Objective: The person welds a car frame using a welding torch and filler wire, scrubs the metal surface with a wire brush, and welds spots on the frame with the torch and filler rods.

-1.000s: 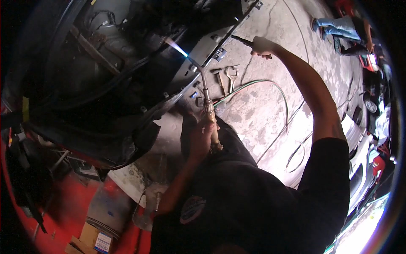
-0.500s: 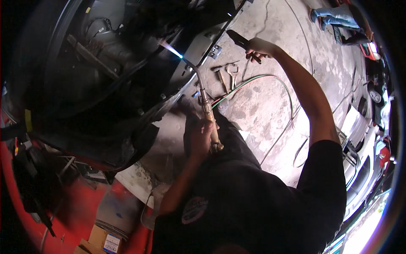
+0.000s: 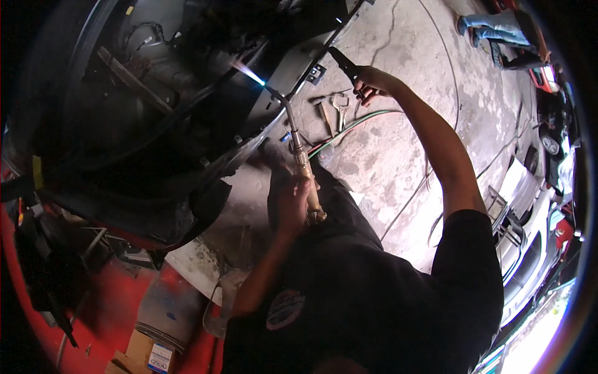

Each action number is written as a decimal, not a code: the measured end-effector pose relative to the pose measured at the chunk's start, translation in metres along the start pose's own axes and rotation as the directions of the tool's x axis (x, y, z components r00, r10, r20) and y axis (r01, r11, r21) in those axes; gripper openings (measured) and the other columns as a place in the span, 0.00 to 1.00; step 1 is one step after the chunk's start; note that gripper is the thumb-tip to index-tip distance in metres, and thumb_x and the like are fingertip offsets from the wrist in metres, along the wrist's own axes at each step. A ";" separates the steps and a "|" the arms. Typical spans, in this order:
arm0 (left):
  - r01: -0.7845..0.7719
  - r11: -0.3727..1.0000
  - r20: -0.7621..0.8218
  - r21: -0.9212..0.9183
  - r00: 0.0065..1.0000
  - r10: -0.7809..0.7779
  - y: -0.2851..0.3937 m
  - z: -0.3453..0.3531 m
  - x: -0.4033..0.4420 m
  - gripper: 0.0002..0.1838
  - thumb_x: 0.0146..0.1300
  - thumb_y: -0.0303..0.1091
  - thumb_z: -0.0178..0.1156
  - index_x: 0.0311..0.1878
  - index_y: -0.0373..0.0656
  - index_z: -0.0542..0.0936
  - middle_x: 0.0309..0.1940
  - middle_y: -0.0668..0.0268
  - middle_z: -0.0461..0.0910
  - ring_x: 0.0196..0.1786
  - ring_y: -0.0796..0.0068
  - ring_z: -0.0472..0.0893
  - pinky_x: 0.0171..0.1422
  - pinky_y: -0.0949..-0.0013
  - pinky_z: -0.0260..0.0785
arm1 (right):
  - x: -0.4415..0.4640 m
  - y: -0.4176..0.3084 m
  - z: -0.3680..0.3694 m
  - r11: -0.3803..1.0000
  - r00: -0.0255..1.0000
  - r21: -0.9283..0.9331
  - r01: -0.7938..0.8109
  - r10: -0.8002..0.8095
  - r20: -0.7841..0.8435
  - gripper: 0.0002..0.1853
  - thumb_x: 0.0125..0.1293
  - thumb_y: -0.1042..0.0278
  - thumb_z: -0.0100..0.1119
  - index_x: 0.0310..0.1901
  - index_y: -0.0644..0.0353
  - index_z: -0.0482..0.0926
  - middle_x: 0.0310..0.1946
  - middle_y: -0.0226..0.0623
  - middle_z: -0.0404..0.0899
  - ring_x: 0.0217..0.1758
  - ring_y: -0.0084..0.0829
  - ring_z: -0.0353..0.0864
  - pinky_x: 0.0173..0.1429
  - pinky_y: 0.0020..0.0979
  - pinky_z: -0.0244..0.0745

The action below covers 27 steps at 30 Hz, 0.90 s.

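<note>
My left hand (image 3: pixel 295 199) is wrapped round the brass handle of a gas torch (image 3: pixel 299 154). A lit blue-white flame (image 3: pixel 250 73) points from its bent tip toward the dark interior of a black vehicle body (image 3: pixel 249 128). My right hand (image 3: pixel 376 83) is closed round a dark, flat, blade-like tool (image 3: pixel 344 65), whose exact kind I cannot tell. That tool's far end is close to the edge of the black body; whether they touch is unclear. Green and red hoses (image 3: pixel 349 129) run beside the torch.
A hammer (image 3: pixel 324 117) and locking pliers (image 3: pixel 341 112) lie on the concrete floor (image 3: pixel 405 149). A cardboard box (image 3: pixel 142 349) is at lower left. Another person's legs (image 3: pixel 498 28) show at upper right. Cars (image 3: pixel 529 268) stand along the right side.
My right hand and the dark tool have moved left, nearer the black body's edge. The torch has shifted slightly left in view, its flame still lit.
</note>
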<state>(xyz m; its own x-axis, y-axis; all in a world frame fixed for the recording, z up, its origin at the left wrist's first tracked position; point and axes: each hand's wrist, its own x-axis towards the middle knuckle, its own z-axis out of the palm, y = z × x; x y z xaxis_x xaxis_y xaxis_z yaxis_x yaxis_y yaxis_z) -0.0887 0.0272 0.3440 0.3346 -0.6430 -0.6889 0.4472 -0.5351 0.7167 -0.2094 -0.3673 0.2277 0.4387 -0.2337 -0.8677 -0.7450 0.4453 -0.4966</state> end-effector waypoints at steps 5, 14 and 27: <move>-0.004 0.999 0.037 -0.046 0.999 0.006 -0.003 -0.005 0.001 0.13 0.77 0.41 0.56 0.52 0.42 0.80 0.37 0.68 0.84 0.33 0.83 0.76 0.37 0.74 0.67 | -0.006 -0.001 -0.009 0.982 0.997 -0.183 0.037 -0.050 -0.066 0.20 0.62 0.63 0.61 0.55 0.53 0.71 0.40 0.38 0.72 0.34 0.41 0.79 0.39 0.60 0.86; -0.028 0.999 0.060 -0.026 0.998 0.030 0.001 -0.007 0.001 0.15 0.78 0.42 0.55 0.52 0.39 0.80 0.38 0.65 0.83 0.40 0.77 0.80 0.46 0.69 0.72 | -0.012 -0.037 -0.012 0.838 0.984 -0.546 -0.008 -0.091 -0.154 0.16 0.62 0.57 0.59 0.51 0.46 0.78 0.38 0.33 0.77 0.42 0.40 0.80 0.46 0.64 0.86; -0.009 1.000 0.042 -0.023 0.999 0.010 -0.004 -0.016 0.002 0.17 0.78 0.44 0.54 0.55 0.39 0.79 0.38 0.65 0.84 0.39 0.76 0.81 0.46 0.68 0.73 | -0.027 -0.081 -0.014 0.826 0.979 -0.527 -0.202 0.156 -0.131 0.19 0.62 0.58 0.63 0.51 0.59 0.76 0.30 0.40 0.79 0.28 0.37 0.83 0.27 0.46 0.80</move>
<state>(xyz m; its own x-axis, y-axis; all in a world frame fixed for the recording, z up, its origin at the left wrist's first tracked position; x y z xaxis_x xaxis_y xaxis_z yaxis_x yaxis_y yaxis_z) -0.0770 0.0368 0.3381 0.3042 -0.6708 -0.6764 0.4634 -0.5162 0.7203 -0.1678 -0.4088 0.2913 0.2478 -0.2723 -0.9298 -0.9684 -0.0406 -0.2461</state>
